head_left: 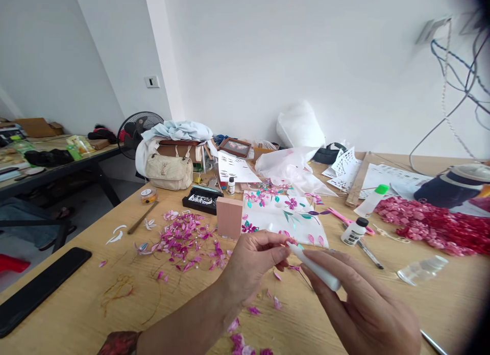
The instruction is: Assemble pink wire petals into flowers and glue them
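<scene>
My left hand [254,260] is closed in a pinch on a small pink petal [291,241] near the middle of the table. In my right hand [367,304] is a slim white squeeze bottle [317,268], its narrow tip tilted up against the petal or very close to it; I cannot tell if they touch. Behind the hands lies a white sheet [306,220] with magenta flowers and teal leaves on it. A heap of loose magenta petals [184,232] spreads to the left of my left hand. Several more pink petals [254,310] lie below the hands.
A pinkish block [228,217] stands behind my left hand. To the right are a black-capped bottle [354,231], a green-capped bottle [372,201], pink scissors [350,221], a pen [369,254] and a clear bottle [421,270]. A long black object [42,278] lies at the left edge.
</scene>
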`<state>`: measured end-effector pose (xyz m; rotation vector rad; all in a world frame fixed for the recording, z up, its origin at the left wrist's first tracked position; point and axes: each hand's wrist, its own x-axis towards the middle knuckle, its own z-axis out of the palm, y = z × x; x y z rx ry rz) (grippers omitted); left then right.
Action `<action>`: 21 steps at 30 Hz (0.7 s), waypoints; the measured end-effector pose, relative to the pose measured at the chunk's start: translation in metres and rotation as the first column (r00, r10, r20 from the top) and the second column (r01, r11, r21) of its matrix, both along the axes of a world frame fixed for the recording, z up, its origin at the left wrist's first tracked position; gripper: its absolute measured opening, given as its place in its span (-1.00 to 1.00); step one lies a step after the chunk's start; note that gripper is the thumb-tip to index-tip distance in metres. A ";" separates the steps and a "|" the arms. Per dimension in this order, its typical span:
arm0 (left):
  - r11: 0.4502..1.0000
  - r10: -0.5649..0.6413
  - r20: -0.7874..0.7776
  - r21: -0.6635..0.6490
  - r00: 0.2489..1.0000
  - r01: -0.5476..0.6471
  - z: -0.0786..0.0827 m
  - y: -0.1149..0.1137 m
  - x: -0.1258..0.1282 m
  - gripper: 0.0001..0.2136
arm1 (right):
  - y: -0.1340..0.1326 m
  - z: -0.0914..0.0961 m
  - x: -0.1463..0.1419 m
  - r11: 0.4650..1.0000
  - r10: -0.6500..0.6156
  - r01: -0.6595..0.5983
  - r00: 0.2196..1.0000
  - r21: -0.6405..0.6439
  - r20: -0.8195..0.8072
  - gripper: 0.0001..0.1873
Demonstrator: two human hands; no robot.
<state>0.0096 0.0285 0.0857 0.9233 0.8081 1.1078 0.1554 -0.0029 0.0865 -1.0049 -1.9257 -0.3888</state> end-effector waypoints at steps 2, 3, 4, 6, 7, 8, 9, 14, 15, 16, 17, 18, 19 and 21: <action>1.000 0.002 0.012 0.010 1.000 -0.002 -0.001 0.001 0.000 -0.80 | 0.000 0.001 0.000 1.000 0.008 -0.008 1.000 0.010 0.028 -0.81; 1.000 0.002 0.016 0.016 1.000 -0.002 -0.001 0.001 0.000 -0.79 | 0.000 0.001 0.000 1.000 0.016 -0.017 0.999 0.021 0.039 -0.81; 1.000 0.000 0.017 0.019 1.000 0.000 -0.002 0.001 0.000 -0.79 | 0.000 0.002 0.000 0.999 0.020 -0.022 0.999 0.026 0.048 -0.81; 1.000 -0.006 0.011 0.016 1.000 0.006 -0.002 0.001 0.000 -0.79 | 0.000 0.003 0.000 1.000 0.020 -0.020 0.998 0.016 0.055 -0.80; 1.000 -0.009 0.008 0.014 1.000 0.009 -0.002 0.000 0.000 -0.79 | 0.000 0.003 0.000 1.000 0.021 -0.021 0.998 0.012 0.055 -0.79; 1.000 -0.012 0.005 0.011 1.000 0.012 -0.002 0.000 0.000 -0.79 | 0.000 0.003 0.000 1.000 0.021 -0.022 0.998 0.011 0.051 -0.79; 1.000 -0.012 0.002 0.008 1.000 0.012 -0.002 0.000 0.000 -0.79 | 0.000 0.002 0.001 1.000 0.021 -0.022 0.999 0.011 0.045 -0.79; 1.000 0.001 0.004 0.025 1.000 -0.001 -0.003 0.000 0.001 -0.75 | 0.001 -0.002 0.004 1.000 -0.008 0.008 1.000 0.023 0.003 -0.76; 1.000 0.000 0.003 0.031 1.000 0.000 -0.003 0.000 0.001 -0.75 | 0.001 -0.002 0.004 1.000 -0.018 0.018 1.000 0.026 0.000 -0.76; 0.999 -0.002 0.000 0.034 1.000 0.002 -0.003 0.001 0.001 -0.74 | 0.001 -0.003 0.004 0.999 -0.025 0.025 1.000 0.033 -0.003 -0.77; 0.999 -0.003 -0.004 0.032 1.000 0.003 -0.004 0.001 0.001 -0.74 | 0.001 -0.002 0.003 0.999 -0.032 0.032 0.999 0.036 -0.005 -0.77; 1.000 -0.002 -0.009 0.027 1.000 0.002 -0.004 0.001 0.001 -0.73 | 0.000 -0.002 0.003 0.999 -0.037 0.037 0.999 0.032 -0.006 -0.78; 1.000 0.000 -0.011 0.022 1.000 0.000 -0.004 0.001 0.001 -0.73 | 0.000 -0.001 0.003 0.999 -0.041 0.041 0.999 0.024 -0.006 -0.78; 1.000 0.007 -0.014 0.012 1.000 -0.006 -0.004 0.001 0.001 -0.74 | -0.001 0.000 0.003 0.999 -0.044 0.044 0.999 0.015 0.002 -0.78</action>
